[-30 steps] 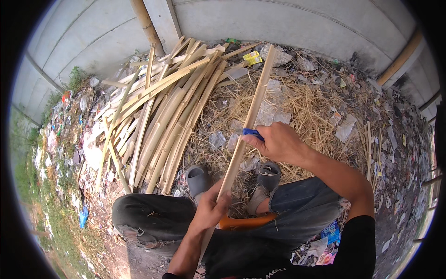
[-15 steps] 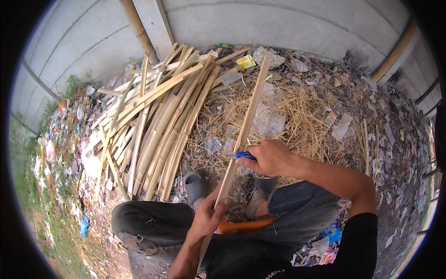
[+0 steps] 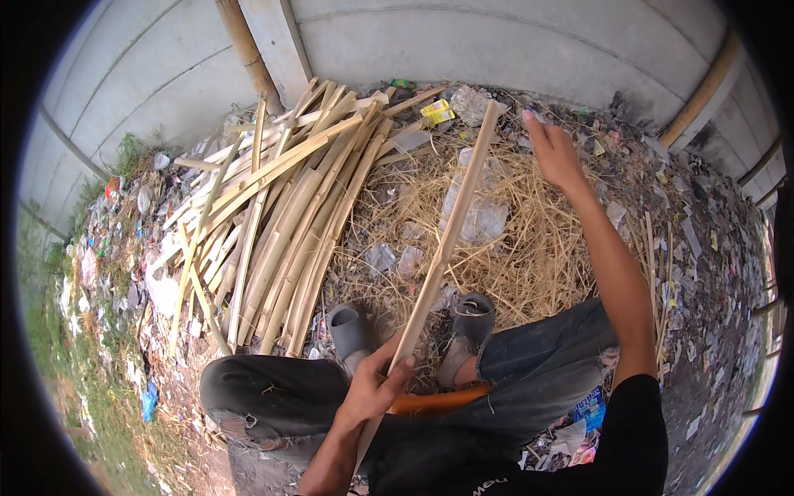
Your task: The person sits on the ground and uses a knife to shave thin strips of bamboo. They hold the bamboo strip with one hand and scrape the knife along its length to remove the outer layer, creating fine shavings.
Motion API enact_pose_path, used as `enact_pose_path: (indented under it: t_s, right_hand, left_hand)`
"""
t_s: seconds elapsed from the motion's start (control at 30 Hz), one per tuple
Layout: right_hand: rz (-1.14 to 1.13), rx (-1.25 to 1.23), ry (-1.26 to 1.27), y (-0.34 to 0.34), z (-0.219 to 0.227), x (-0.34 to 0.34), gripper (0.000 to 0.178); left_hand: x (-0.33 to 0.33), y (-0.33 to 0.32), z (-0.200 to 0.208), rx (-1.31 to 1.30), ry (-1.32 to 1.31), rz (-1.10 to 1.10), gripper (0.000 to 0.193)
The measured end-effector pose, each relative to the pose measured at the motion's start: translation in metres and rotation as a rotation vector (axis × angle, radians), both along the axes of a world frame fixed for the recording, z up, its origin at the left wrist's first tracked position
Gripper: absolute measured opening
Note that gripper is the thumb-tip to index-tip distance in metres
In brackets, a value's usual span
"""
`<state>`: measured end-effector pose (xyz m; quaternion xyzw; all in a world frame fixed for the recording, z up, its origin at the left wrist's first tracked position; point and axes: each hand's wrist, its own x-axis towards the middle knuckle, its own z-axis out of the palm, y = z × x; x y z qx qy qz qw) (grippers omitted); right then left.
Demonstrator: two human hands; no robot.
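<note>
A long split bamboo strip (image 3: 453,227) slants up and away from my lap, between my feet and past the straw. My left hand (image 3: 376,384) is wrapped round its lower part near my knees. Out to the right of the strip's far end is my right hand (image 3: 556,153), off the strip, with the fingers curled. The blue-handled knife in it is mostly hidden behind the fingers and hardly shows. An orange curved piece (image 3: 438,400) lies beneath my left hand, across my lap.
A big pile of split bamboo strips (image 3: 285,207) lies at the left. Bamboo shavings (image 3: 538,240) cover the ground ahead among litter. My grey slip-on shoes (image 3: 349,329) stand by the shavings. A pale panel wall (image 3: 496,50) closes off the far side.
My right hand has swept forward and right, from the middle of the strip out beyond its far end. The strip has tipped slightly right, while my left hand keeps its hold.
</note>
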<state>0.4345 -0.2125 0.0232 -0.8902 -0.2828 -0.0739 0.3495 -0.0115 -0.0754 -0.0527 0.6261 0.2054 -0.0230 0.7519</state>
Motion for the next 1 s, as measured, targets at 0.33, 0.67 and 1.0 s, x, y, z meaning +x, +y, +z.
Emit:
enact_pose_path:
  t_s: [0.33,0.67,1.0]
  right_hand:
    - [0.574,-0.337,0.146,0.005,-0.025,-0.175,0.066]
    - [0.669,-0.408,0.028,0.006,-0.048,-0.193,0.067]
    - [0.562,-0.227,0.052,0.013,-0.064,-0.153,0.071]
  left_hand:
    - [0.0,0.002,-0.016,0.064,-0.1,0.04,0.054]
    - [0.004,-0.002,-0.006,0.324,0.014,0.083,0.051]
    - [0.004,-0.001,-0.007,0.228,0.049,0.084,0.053]
